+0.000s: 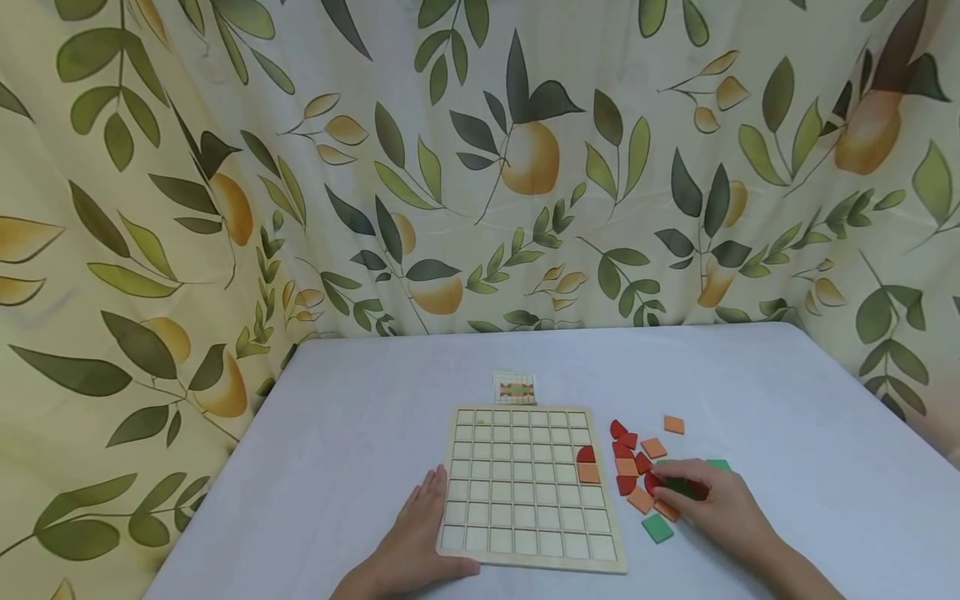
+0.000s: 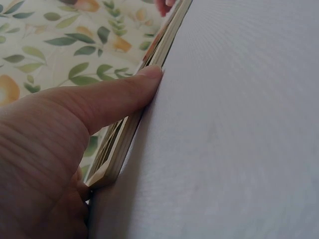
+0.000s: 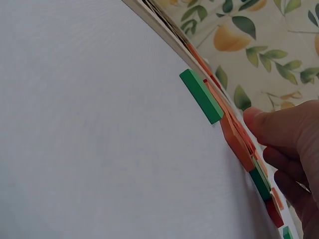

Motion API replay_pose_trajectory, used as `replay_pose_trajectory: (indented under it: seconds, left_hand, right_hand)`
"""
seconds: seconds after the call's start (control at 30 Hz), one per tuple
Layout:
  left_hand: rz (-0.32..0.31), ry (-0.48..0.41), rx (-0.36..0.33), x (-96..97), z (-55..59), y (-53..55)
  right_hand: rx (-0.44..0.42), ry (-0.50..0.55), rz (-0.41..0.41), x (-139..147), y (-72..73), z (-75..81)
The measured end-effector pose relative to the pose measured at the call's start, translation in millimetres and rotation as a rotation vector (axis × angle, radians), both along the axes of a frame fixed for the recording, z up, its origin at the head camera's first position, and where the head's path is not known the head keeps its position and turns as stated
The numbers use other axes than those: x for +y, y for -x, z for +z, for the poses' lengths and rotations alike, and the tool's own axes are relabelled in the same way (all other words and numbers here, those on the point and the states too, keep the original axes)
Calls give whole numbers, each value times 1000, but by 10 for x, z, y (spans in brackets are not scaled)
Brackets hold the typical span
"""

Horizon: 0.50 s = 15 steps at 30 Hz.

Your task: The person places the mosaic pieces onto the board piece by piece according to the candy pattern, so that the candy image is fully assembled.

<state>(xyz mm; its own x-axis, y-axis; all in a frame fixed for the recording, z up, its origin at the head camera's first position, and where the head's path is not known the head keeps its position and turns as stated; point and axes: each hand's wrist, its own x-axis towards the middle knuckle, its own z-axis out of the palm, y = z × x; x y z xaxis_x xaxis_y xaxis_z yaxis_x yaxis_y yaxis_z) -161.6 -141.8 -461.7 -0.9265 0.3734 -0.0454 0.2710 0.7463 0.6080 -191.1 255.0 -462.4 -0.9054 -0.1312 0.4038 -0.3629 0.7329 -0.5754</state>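
Observation:
A wooden grid board [image 1: 525, 560] lies on the white table. My left hand [image 1: 411, 537] rests at its near left corner, fingers stretched along the left side. In the left wrist view the thumb [image 2: 114, 94] presses the front edge. On the board's right side sit a red quarter-circle piece [image 1: 586, 454] and an orange square [image 1: 588, 473]. My right hand [image 1: 723, 500] is over the loose pieces beside the board, its thumb and index finger pinching a red quarter-circle piece [image 1: 650, 482]. The thumb [image 3: 269, 124] partly hides this pinch in the right wrist view.
Several red, orange and green pieces lie right of the board, among them a green square [image 1: 657, 528] and an orange square [image 1: 674, 425]. A small pattern card [image 1: 515, 389] lies behind the board. A leaf-and-fruit curtain [image 1: 480, 208] hangs beyond the table [image 1: 360, 417].

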Motion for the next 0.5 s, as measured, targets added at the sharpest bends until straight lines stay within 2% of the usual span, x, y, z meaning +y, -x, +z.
replay_pose_trajectory:
  seconds: [0.23,0.5]
  left_hand:
    - [-9,-14,4,-1,-5,-5]
    - [-14,-15,12,-11,-40,5]
  right_hand:
    - [18,-48,-59,117,-68,-13]
    - [37,-54,-74,214,-115,4]
